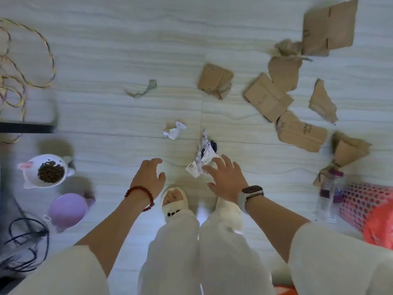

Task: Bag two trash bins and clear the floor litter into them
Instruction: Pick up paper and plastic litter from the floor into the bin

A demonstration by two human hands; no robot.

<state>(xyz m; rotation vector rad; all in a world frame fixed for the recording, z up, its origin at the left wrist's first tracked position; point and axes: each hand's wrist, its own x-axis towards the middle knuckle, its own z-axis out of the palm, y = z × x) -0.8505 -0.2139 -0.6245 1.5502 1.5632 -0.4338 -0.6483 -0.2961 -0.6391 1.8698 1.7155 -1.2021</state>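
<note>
Litter lies on the pale tiled floor. A crumpled printed paper strip [202,155] lies just ahead of my feet, and my right hand [225,177] hovers over its near end with fingers spread and empty. My left hand [150,174] hangs beside it, fingers loosely curved, holding nothing. A small white paper wad [174,130] lies a little farther out. Several torn brown cardboard pieces [266,99] are scattered at the right. A red mesh bin with an orange bag [365,206] stands at the right edge.
A clear plastic bottle [328,196] stands by the red bin. A white pet bowl with kibble [49,172] and a purple bowl [67,209] sit at the left. Yellow cord [32,60] coils at far left, dark cables [27,245] at lower left. A frayed string [141,90] lies mid-floor.
</note>
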